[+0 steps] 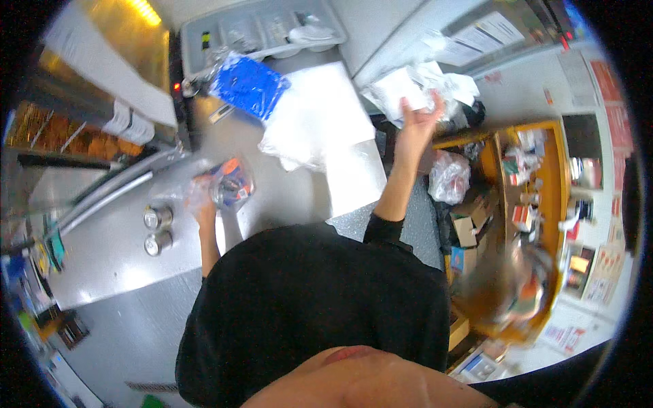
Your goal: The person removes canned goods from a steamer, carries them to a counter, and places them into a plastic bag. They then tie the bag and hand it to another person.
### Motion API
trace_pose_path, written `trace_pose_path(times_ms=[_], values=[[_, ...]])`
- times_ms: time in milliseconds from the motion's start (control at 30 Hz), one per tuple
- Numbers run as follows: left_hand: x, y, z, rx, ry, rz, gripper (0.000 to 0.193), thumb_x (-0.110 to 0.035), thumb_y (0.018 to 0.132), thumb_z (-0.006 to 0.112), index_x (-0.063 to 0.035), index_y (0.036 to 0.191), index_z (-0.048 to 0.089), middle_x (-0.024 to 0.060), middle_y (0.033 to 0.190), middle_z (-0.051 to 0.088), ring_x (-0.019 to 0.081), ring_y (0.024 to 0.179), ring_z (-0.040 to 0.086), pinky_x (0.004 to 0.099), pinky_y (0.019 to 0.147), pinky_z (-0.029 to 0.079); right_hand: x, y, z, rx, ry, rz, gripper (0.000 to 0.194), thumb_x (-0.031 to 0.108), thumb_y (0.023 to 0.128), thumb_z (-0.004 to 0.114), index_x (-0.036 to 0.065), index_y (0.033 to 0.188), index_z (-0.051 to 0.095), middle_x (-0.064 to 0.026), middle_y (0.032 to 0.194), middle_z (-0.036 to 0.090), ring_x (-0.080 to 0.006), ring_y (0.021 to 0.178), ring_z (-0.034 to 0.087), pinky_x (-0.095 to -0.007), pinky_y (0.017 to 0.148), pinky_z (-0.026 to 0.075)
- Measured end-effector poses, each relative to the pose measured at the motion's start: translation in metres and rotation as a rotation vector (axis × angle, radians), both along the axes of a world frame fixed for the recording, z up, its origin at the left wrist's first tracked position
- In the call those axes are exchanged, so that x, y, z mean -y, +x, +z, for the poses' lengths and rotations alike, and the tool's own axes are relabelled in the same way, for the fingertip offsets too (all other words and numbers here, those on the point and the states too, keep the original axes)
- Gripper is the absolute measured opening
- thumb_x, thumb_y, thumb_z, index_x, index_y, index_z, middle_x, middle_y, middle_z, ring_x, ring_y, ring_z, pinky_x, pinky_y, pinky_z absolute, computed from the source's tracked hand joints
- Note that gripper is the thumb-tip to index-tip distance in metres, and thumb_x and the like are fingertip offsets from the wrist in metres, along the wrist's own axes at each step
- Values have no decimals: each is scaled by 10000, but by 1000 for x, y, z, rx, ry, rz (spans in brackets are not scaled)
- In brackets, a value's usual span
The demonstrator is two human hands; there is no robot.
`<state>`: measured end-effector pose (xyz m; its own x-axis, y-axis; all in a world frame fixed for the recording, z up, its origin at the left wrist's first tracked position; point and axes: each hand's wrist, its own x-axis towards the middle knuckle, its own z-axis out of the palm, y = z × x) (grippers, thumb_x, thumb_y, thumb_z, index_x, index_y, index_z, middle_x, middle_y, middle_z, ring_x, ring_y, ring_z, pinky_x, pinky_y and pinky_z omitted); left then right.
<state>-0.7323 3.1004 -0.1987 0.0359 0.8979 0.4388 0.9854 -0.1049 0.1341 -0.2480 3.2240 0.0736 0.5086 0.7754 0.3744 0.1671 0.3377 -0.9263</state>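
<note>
My left hand (203, 196) is at a clear plastic package (233, 182) with orange and dark blue colouring, over the steel counter (285, 196). Its fingers are blurred and partly hidden by clear plastic, but they appear closed on the package's side. My right hand (421, 120) is stretched out to the far right, against a bunch of crumpled white paper and clear plastic wrap (400, 94). Thumb and fingers are spread there; whether they grip it is unclear. White sheets (321, 107) lie on the counter between my hands, with a blue plastic-wrapped pack (250, 84) at their left edge.
Two metal cans (157, 217) stand left of my left hand. A grey divided tray (265, 33) holds small items at the back. To the right are a yellow-edged shelf unit (553, 178), a filled clear bag (449, 176) and open cardboard boxes (464, 232). A glass-fronted cabinet (86, 132) borders the left.
</note>
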Motion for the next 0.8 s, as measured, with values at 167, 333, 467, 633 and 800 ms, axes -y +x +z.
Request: trace_pose_path(times_ms=[167, 333, 467, 633, 800], values=[[3, 35, 32, 279, -506, 143, 538, -146, 889, 566, -109, 1401, 406, 189, 1099, 640, 316, 998, 607, 447, 867, 459, -39, 123, 42, 266, 79, -296, 289, 34, 834, 689, -3, 1111, 616, -104, 966, 665, -161, 887, 625, -284, 780, 491], [-16, 103, 95, 1044, -295, -6, 531, -202, 863, 657, -49, 1339, 479, 165, 1167, 628, 268, 1141, 556, 420, 1011, 389, -101, 174, 20, 743, -386, -83, 351, 160, 820, 750, 24, 1126, 644, -47, 918, 668, -106, 794, 608, -254, 672, 474], [5, 115, 131, 1206, -103, -13, 494, -230, 849, 684, 0, 1261, 540, 153, 1186, 608, 244, 1142, 538, 383, 1026, 363, -105, 197, 17, 376, -316, 139, 438, 91, 798, 726, 21, 1212, 599, -126, 1016, 678, -179, 826, 645, -279, 701, 513], [23, 112, 169, 1145, 83, 398, 435, -203, 889, 636, 20, 1250, 539, 144, 1218, 590, 233, 1154, 512, 358, 1038, 334, -105, 204, 25, 346, -203, 217, 461, 85, 786, 734, 30, 1221, 590, -106, 1071, 650, -170, 930, 619, -288, 762, 498], [21, 128, 213, 877, 184, 367, 345, -145, 944, 547, 23, 1245, 539, 129, 1233, 590, 227, 1134, 514, 340, 1033, 331, -114, 200, 16, 502, -215, 134, 370, 155, 790, 757, 26, 1115, 638, -98, 1037, 667, -124, 933, 623, -259, 673, 481]])
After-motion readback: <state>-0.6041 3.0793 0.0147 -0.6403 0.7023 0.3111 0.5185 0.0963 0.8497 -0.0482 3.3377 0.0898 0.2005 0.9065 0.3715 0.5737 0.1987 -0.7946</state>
